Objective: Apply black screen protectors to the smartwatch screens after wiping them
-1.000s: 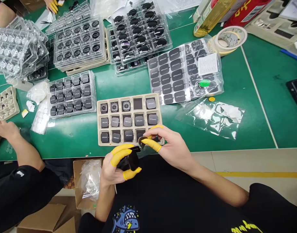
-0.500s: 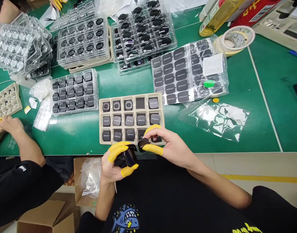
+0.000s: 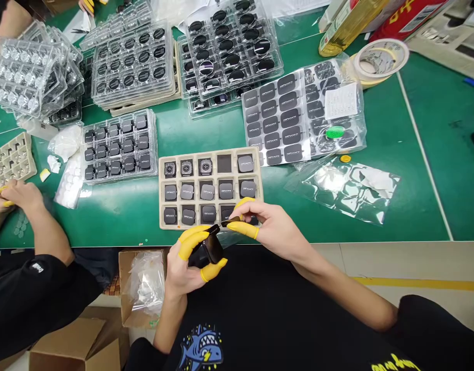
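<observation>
Yellow finger cots cover several fingertips of both my hands. My left hand [image 3: 190, 260] grips a glossy black smartwatch body [image 3: 212, 248] by its edges, its dark face tilted toward my right. Between thumb and forefinger, my right hand [image 3: 267, 226] pinches a thin black film [image 3: 231, 222], seen nearly edge-on beside the watch's upper edge. Whether film and watch touch I cannot tell. Just beyond my fingers lies a beige tray [image 3: 211, 151] of square watches; three in the back row show sensor backs, most others printed black faces. One back-row slot shows bare dark foam.
Right of the tray are printed film sheets [image 3: 275, 123] and a clear plastic bag [image 3: 353, 190]. Behind stand stacked lens trays [image 3: 227, 62], a tape roll [image 3: 381, 59] and a bottle [image 3: 343, 31]. A co-worker's hands [image 3: 18, 198] work at left, near another watch tray [image 3: 118, 147].
Both hands have come closer together, the left shifting slightly right with the watch. The film in my right hand has turned from showing its face to nearly edge-on.
</observation>
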The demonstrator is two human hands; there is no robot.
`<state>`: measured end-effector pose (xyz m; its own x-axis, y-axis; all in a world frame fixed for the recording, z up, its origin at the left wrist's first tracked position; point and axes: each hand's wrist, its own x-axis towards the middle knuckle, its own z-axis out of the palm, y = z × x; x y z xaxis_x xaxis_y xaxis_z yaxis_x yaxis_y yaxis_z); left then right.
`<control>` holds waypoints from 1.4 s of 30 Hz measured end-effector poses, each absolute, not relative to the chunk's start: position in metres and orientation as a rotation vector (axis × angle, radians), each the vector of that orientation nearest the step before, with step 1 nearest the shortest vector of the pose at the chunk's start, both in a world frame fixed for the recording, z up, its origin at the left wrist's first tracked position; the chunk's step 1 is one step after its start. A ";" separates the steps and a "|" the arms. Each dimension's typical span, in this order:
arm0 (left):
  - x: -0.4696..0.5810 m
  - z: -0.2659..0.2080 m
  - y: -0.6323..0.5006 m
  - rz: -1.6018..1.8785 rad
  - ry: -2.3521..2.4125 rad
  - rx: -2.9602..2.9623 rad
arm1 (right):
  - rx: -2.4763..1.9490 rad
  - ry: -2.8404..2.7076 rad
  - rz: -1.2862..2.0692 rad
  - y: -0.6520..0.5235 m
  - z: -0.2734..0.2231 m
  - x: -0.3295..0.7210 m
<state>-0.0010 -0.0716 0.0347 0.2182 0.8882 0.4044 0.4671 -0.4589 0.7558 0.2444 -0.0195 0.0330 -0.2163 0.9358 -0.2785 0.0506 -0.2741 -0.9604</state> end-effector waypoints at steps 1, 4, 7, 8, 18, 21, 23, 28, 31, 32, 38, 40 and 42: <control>-0.001 0.034 -0.072 1.165 1.250 2.015 | -1.303 -1.262 1.570 -0.019 0.032 0.244; 0.001 0.032 -0.074 1.190 1.270 1.999 | -1.253 -1.332 1.533 -0.020 0.031 0.243; 0.002 0.030 -0.075 1.194 1.275 1.980 | -1.253 -1.327 1.493 -0.021 0.029 0.242; 0.002 0.030 -0.076 1.194 1.270 1.971 | -1.255 -1.313 1.494 -0.021 0.028 0.242; 0.004 0.028 -0.076 1.239 1.239 1.796 | -1.071 -1.044 1.783 -0.015 0.015 0.233; 0.004 0.028 -0.075 1.253 1.233 1.788 | -1.042 -1.022 1.792 -0.016 0.015 0.232; 0.004 0.027 -0.075 1.268 1.248 1.785 | -1.020 -0.974 1.856 -0.016 0.015 0.232; 0.002 0.024 -0.075 1.297 1.241 1.782 | -1.027 -0.899 1.869 -0.019 0.012 0.230; 0.001 0.022 -0.075 1.288 1.249 1.773 | -1.055 -0.925 1.814 -0.020 0.011 0.229; 0.001 0.021 -0.076 1.292 1.252 1.769 | -1.061 -0.940 1.801 -0.020 0.010 0.229; -0.001 0.016 -0.078 1.299 1.275 1.748 | -1.050 -1.096 1.694 -0.019 0.007 0.228; -0.001 0.014 -0.079 1.302 1.280 1.732 | -1.029 -1.077 1.688 -0.019 0.006 0.227; -0.002 0.012 -0.080 1.302 1.284 1.721 | -1.026 -1.024 1.702 -0.019 0.003 0.227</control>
<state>-0.0018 -0.0802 0.0119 0.0412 0.9390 0.3415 0.3281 -0.3355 0.8831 0.2266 -0.0192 0.0032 -0.2765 0.9391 -0.2041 -0.2592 -0.2774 -0.9251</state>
